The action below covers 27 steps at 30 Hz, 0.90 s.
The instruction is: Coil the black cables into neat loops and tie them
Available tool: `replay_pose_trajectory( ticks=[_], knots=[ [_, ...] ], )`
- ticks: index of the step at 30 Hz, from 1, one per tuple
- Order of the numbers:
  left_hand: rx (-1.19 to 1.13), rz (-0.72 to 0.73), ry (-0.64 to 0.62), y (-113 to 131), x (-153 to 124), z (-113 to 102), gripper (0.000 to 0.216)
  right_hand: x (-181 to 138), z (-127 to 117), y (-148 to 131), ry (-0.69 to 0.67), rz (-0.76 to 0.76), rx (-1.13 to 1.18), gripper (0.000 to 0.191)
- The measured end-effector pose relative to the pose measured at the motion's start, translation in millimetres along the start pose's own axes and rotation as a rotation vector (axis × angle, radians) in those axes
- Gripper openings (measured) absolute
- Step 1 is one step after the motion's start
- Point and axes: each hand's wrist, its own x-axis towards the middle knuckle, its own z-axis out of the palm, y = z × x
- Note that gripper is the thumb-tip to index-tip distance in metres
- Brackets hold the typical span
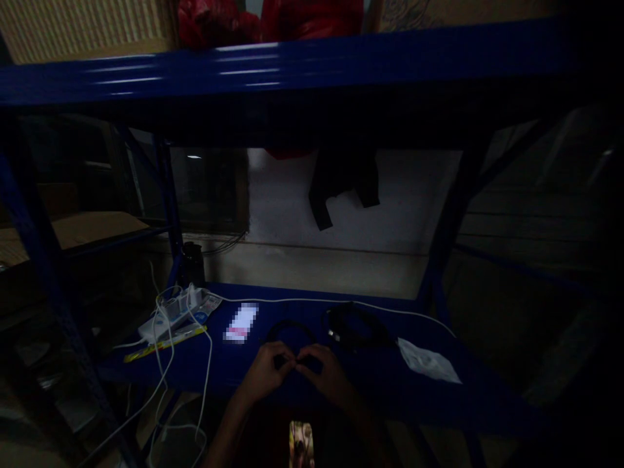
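Note:
Just above the front of the blue shelf, my left hand (268, 370) and my right hand (324, 372) meet, both closed in a pinch with thumbs and fingertips nearly touching. A thin dark cord (291, 323) arcs behind them, and its two ends run in towards my hands. The part between my fingertips is too dark and small to see clearly. To the right of my hands lies a black coiled cable (358, 328) with a small shiny metal end. A lit phone (241, 323), blurred out, lies to the left.
On the left stand a white power strip (168, 317) with plugs and trailing white cords, a yellow packet (166, 344) and a dark bottle (193, 263). A crumpled clear plastic bag (429, 361) lies right. The upper blue shelf (292, 68) spans overhead; uprights flank both sides.

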Motion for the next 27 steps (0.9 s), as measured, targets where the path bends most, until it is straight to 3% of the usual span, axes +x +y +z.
replay_pose_trajectory(
  ticks=[7, 14, 21, 27],
  knots=[
    [-0.008, -0.004, -0.003, -0.6, -0.3, -0.2, 0.008, 1.0, -1.8, -1.6, -0.020, 0.007, -0.016, 0.014],
    [0.001, 0.003, 0.001, -0.6, -3.1, -1.1, 0.022, -0.6, 2.0, 7.1, 0.016, -0.042, -0.014, 0.015],
    [-0.060, -0.001, 0.015, 2.9, -4.1, -2.5, 0.009, 1.3, 0.6, 2.9, -0.046, -0.080, -0.044, 0.012],
    [-0.089, -0.009, 0.021, 0.8, -4.5, -1.9, 0.005, -0.2, 3.7, 6.9, -0.008, -0.128, -0.056, 0.012]
  ],
)
